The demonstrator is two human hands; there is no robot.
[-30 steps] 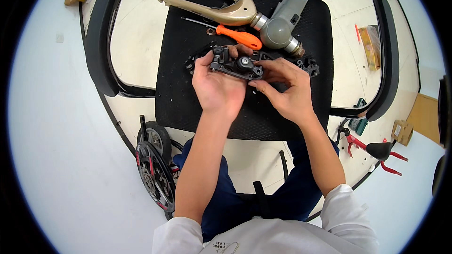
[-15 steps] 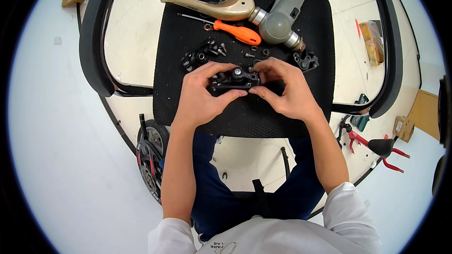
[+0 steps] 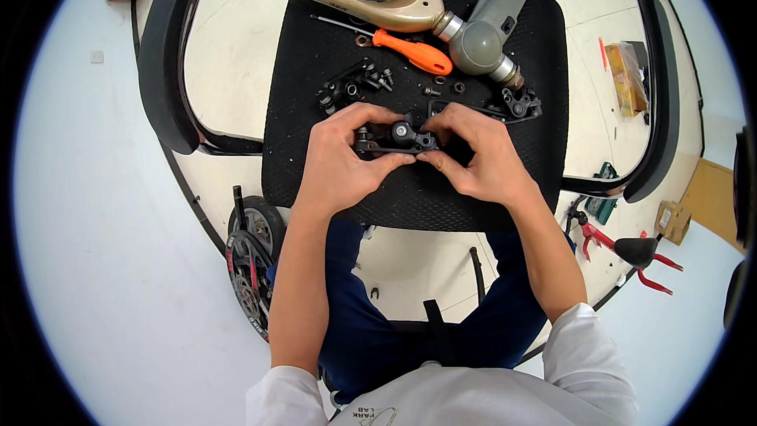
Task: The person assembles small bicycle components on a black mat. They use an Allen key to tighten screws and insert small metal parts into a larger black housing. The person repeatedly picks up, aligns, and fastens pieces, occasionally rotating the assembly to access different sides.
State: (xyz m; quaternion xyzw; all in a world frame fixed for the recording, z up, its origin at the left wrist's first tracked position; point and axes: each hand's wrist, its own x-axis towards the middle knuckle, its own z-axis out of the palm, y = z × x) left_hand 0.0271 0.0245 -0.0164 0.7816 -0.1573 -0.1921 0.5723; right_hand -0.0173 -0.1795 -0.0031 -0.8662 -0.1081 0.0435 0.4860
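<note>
Between my two hands is a black bicycle brake caliper (image 3: 403, 134) with a round silver-centred bolt facing up. My left hand (image 3: 341, 159) pinches its left end, thumb at the near edge and fingers at the far side. On the right end, my right hand (image 3: 482, 156) closes in the same way, its fingertips partly hidden behind the caliper. Just beyond my left hand lies a cluster of black metal parts and bolts (image 3: 355, 85). Another black caliper-like part (image 3: 520, 102) rests beyond my right hand. All this is on a black chair seat (image 3: 378, 209).
Farther back on the seat lie an orange-handled screwdriver (image 3: 414, 53), a beige fork (image 3: 418, 12) joined to a grey tube piece, and small nuts (image 3: 458, 87). Armrests (image 3: 169, 71) flank the seat. On the floor are a wheel with crank (image 3: 256, 252) and a red frame part (image 3: 631, 251).
The seat and the parts on it have shifted slightly to the right in view. Both hands keep hold of the caliper, which is tilted a little differently.
</note>
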